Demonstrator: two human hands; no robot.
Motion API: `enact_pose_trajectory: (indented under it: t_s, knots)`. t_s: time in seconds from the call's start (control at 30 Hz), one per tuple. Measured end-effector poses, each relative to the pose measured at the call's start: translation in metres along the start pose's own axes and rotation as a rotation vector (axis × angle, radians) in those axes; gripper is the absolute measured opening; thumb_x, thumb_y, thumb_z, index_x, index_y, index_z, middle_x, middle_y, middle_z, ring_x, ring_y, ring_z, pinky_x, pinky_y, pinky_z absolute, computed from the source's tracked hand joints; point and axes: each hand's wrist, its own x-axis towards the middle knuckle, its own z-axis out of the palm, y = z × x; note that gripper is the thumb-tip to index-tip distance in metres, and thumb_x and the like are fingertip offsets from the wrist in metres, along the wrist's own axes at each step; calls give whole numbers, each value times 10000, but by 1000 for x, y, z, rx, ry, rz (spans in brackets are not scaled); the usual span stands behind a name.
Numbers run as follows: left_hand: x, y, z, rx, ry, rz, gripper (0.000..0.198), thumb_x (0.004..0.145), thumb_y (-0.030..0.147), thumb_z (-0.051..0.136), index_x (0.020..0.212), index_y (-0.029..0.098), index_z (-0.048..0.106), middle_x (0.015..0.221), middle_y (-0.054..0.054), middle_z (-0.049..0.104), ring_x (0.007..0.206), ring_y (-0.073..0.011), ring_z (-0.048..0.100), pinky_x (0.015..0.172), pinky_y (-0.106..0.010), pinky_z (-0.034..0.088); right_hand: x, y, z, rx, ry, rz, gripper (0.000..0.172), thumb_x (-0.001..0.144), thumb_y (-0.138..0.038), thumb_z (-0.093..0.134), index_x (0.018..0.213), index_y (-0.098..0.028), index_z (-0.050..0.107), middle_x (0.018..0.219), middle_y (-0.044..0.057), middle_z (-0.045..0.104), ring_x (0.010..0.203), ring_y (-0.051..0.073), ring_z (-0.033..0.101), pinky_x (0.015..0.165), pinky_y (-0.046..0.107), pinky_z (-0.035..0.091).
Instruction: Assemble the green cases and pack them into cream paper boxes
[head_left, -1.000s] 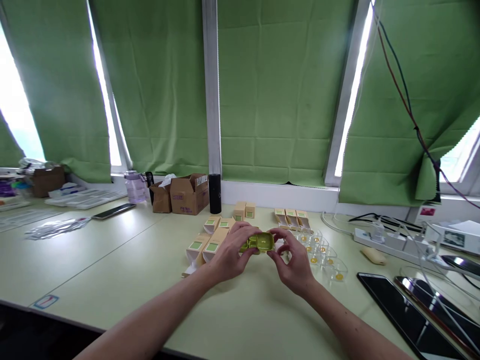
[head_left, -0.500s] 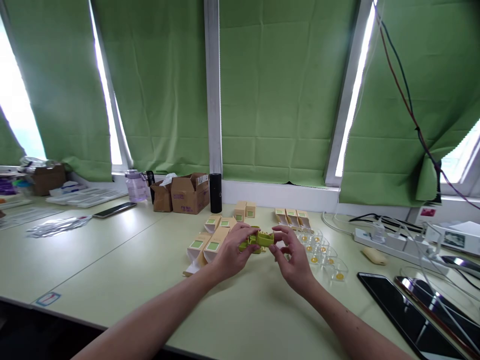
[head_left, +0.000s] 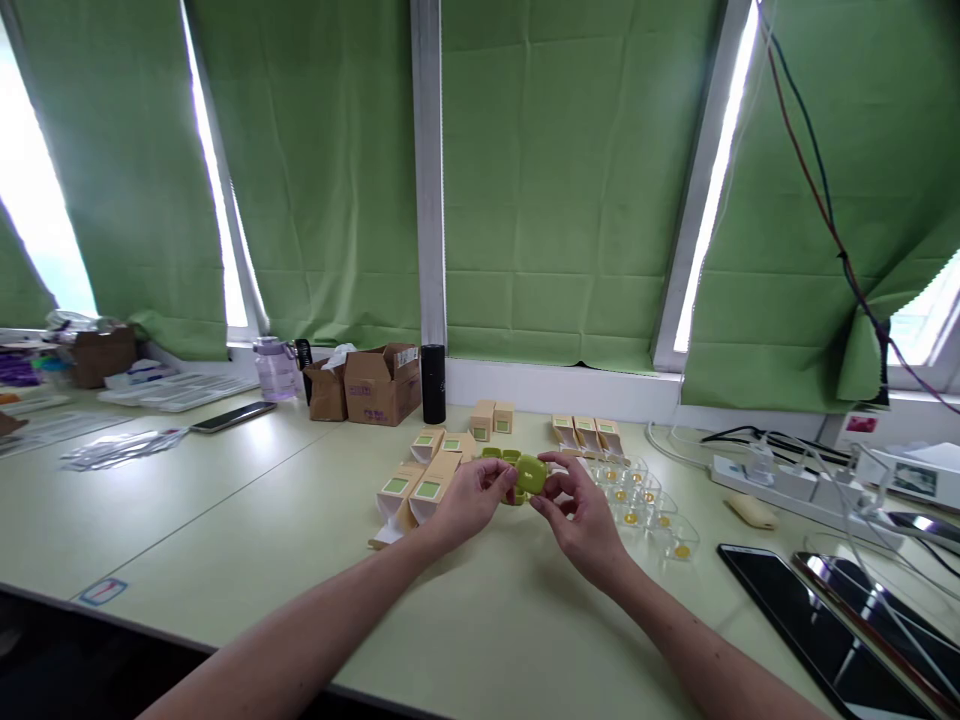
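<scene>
Green and apparently shut, the case (head_left: 531, 474) was above the bench (head_left: 465, 640), its edges pinched by my left hand (head_left: 474, 497) and right hand (head_left: 576, 502). Viewing remotely, I judged its handling unfinished; more green pieces (head_left: 511, 456) lay just beyond, and nearby boxes (head_left: 428, 489) gaped, contents unclear.

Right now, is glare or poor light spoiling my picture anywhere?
Head view: the far-left window gap burns out white; head view: bright reflections mark the black-screened devices at lower right; head view: the lime-green piece is not washed out, though its fine detail is soft.
</scene>
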Motion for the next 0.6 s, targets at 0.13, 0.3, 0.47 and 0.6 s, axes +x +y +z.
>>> enact_pose_trajectory:
  t_s: [0.13, 0.3, 0.47, 0.6]
  knots:
    - [-1, 2, 0, -14, -1, 3, 592, 953, 707, 584, 737, 161, 659, 700, -40, 699, 667, -162, 623, 676, -286, 482, 0, 4, 0, 5, -25, 16, 437, 915, -360, 664, 1320, -249, 542, 758, -28, 625, 661, 172, 629, 566, 270, 526]
    - [-2, 2, -2, -17, -5, 87, 575, 1022, 646, 509, 739, 159, 626, 712, -48, 684, 692, -162, 623, 698, -295, 493, 0, 6, -1, 49, -49, 24, 460, 941, -416, 654, 1348, -245, 523, 769, -25, 627, 679, 179, 636, 571, 279, 521]
    - [-1, -10, -5, 50, 27, 160, 289, 995, 456, 644, 927, 176, 621, 847, -52, 682, 776, -182, 652, 728, -319, 556, 1, 7, -1, 117, -61, 30, 463, 946, -516, 659, 1306, -250, 540, 876, 12, 641, 747, 185, 621, 548, 268, 526]
    - [-4, -12, -8, 244, 89, 333, 201, 962, 250, 664, 1148, 209, 596, 1056, -87, 673, 1005, -233, 646, 866, -379, 567, 0, 4, 0, 245, -90, 35, 436, 950, -577, 659, 1233, -256, 572, 1006, 60, 645, 862, 207, 638, 531, 252, 540]
